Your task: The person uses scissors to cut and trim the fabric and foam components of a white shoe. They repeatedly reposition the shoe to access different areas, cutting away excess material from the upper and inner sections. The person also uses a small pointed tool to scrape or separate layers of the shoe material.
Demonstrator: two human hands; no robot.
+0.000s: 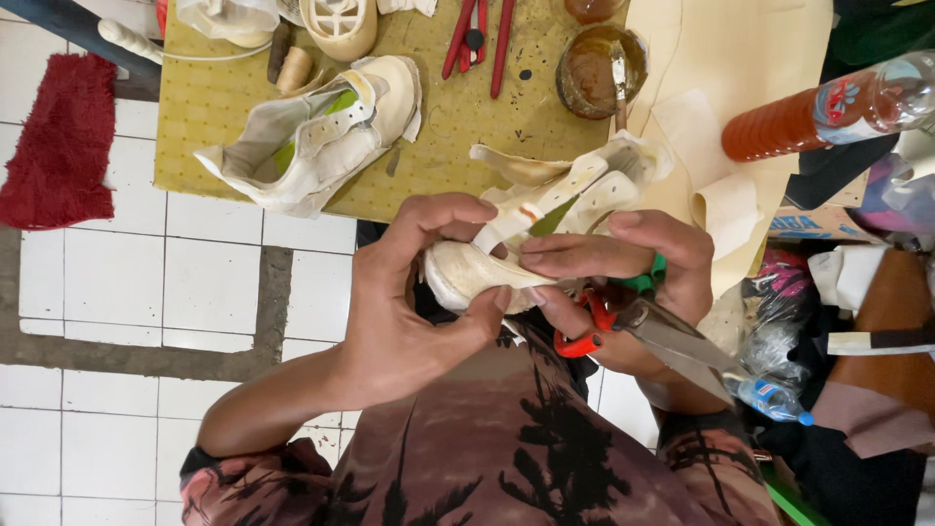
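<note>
Shoe upper (531, 229), cream-white and unfinished, sits between both hands just off the near edge of the table (195, 146), above the person's lap. It looks light and limp: soft sheet material with loose flaps and a perforated strap that folds freely, so it would sag if pinched by one edge. The rounded toe end seems the firmest part, and that is where it is best taken, cupped from both sides.

Going down in size, the yellow-covered table carries a second cream shoe upper (312, 136) lying open with a green lining showing, well apart from the hands. Pale sheets of pattern paper (740, 58) lie to the right, with an orange plastic bottle (828, 117) on its side. A brown glue pot (594, 68) with a brush in it stands near the far edge, and red-handled pliers (477, 39) lie beside it. A red mat (58, 136) lies on the tiled floor.

The left hand (409, 302) has its fingers closed around the toe end, thumb beneath and index finger arched over the top. The right hand (623, 263) presses fingertips along the upper's side while its lower fingers are clenched through the red and green handles of scissors (662, 331), whose blades point away to the right.
</note>
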